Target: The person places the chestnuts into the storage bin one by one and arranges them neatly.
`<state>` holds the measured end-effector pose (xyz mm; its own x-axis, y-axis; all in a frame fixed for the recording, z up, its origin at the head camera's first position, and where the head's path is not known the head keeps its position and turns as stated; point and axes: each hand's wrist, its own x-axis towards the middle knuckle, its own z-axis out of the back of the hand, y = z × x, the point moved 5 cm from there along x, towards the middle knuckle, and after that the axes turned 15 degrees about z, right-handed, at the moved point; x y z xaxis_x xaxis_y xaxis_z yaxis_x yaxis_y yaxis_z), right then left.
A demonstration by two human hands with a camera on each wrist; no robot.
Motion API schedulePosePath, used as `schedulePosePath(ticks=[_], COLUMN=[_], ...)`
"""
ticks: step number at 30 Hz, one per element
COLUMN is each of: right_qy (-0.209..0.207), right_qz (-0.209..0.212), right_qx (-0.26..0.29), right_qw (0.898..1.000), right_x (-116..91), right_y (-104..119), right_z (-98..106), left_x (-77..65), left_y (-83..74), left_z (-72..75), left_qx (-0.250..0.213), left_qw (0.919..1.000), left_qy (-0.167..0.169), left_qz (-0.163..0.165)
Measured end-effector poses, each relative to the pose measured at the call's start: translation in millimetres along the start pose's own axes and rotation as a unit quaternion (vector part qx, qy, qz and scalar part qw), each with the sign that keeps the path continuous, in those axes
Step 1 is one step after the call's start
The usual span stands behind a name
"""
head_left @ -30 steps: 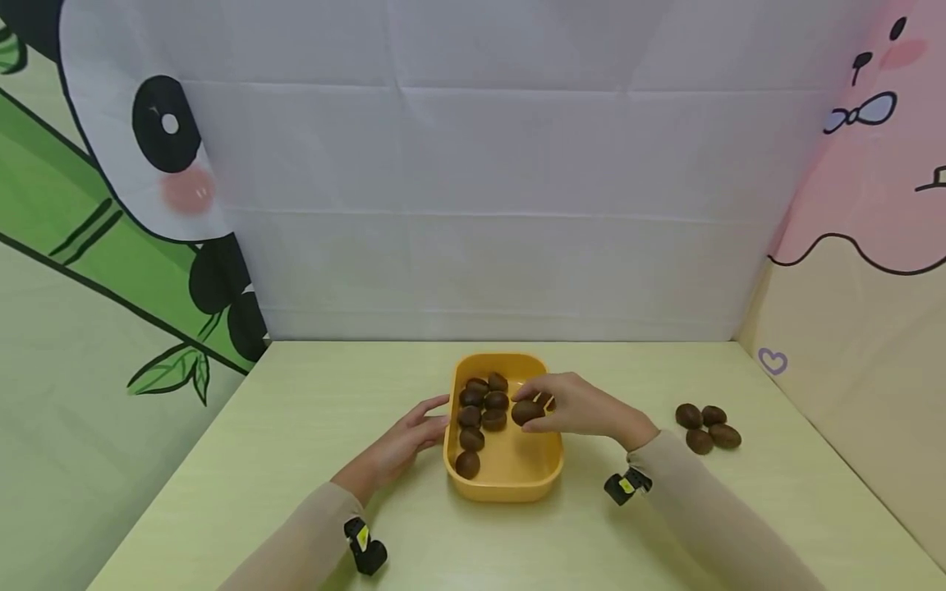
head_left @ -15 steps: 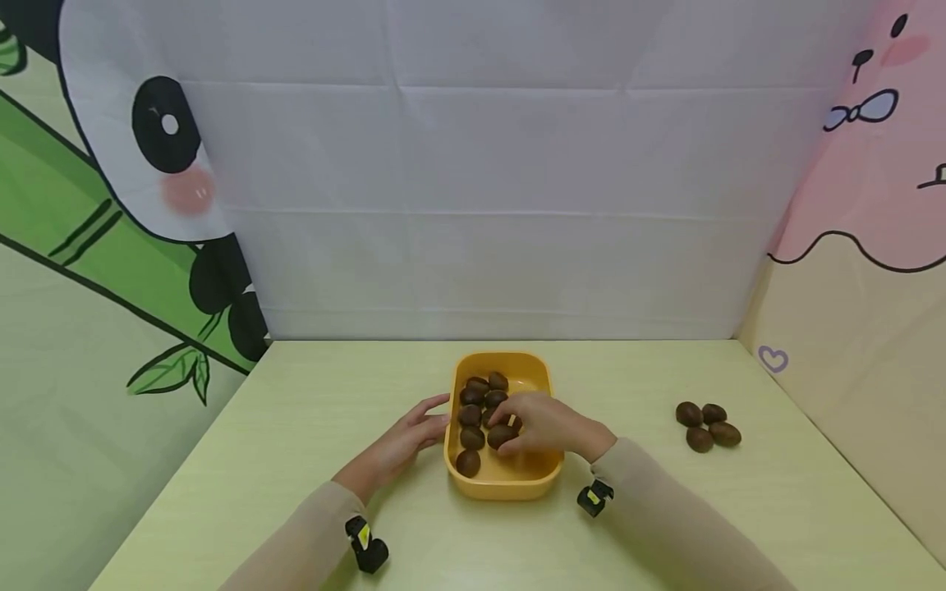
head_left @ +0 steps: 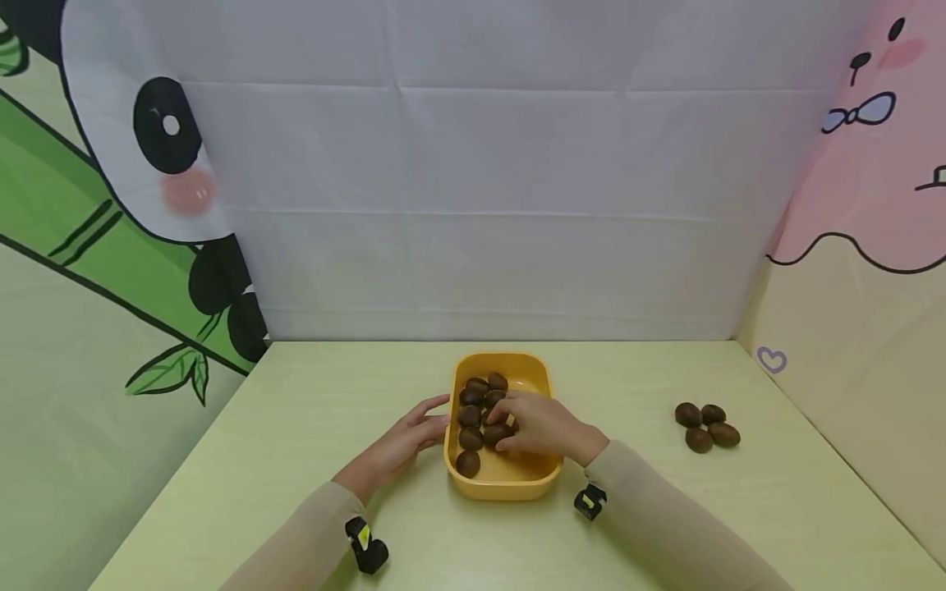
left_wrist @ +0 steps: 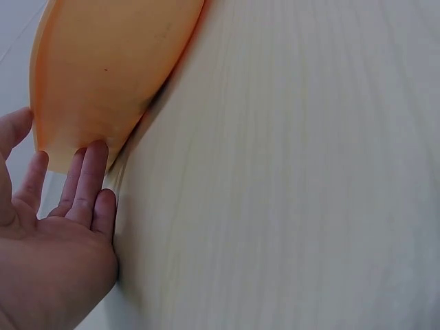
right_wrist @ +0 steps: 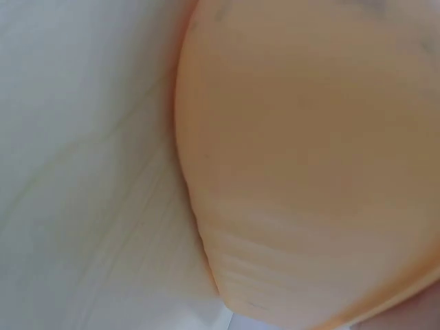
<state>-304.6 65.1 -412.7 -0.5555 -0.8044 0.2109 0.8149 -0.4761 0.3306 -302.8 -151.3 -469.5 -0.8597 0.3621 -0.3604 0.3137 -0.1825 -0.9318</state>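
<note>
In the head view a yellow rectangular tray (head_left: 543, 472) stands mid-table with several brown chestnuts (head_left: 470, 439) along its left half. My right hand (head_left: 543, 423) reaches over its right rim. Thumb and fingers pinch one chestnut (head_left: 497, 435) low inside, beside the left column; the fingers partly cover the nuts behind it. My left hand (head_left: 399, 447) touches the tray's left outer wall with extended fingers. The left wrist view shows those fingertips (left_wrist: 96, 151) against the orange-looking wall. Mostly the tray's outer side (right_wrist: 309, 151) fills the right wrist view.
Several more chestnuts (head_left: 698, 439) lie in a cluster on the pale wooden table (head_left: 296, 460), right of the tray. A white cloth backdrop (head_left: 502, 271) rises behind the table's far edge, with cartoon-printed panels at both sides.
My right hand has carried the pinched chestnut left and nearer within the tray, bringing it beside the left column; only a slight shift came in the last half second. My left hand stays put.
</note>
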Motion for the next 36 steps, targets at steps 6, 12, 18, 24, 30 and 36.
schedulePosePath(ticks=[6,12,18,24,30,36], right_qy=[0.004,0.01,-0.017,-0.055,-0.082,-0.092], right_qz=[-0.002,-0.011,-0.008,0.017,-0.011,-0.08], right_qx=[0.006,0.022,0.053,0.022,0.011,0.021], right_qw=[1.0,1.0,0.998,0.998,0.997,0.992], right_x=[0,-2,-9,-28,-65,-114], right_y=[1,0,0,-3,-23,-51], right_z=[0,2,19,48,74,91], left_x=[0.6,-0.1,0.3,0.5,-0.9,-1.6], left_y=[1.6,1.4,1.3,1.5,1.2,0.3], left_z=[0.3,-0.3,0.5,0.6,-0.7,-0.7], left_qx=[-0.001,0.001,0.004,0.0,0.004,0.006], left_qw=[1.0,1.0,1.0,1.0,1.0,1.0], left_qy=[0.003,0.004,-0.003,-0.004,0.0,0.003], left_qz=[0.003,0.006,0.006,0.008,0.007,0.002])
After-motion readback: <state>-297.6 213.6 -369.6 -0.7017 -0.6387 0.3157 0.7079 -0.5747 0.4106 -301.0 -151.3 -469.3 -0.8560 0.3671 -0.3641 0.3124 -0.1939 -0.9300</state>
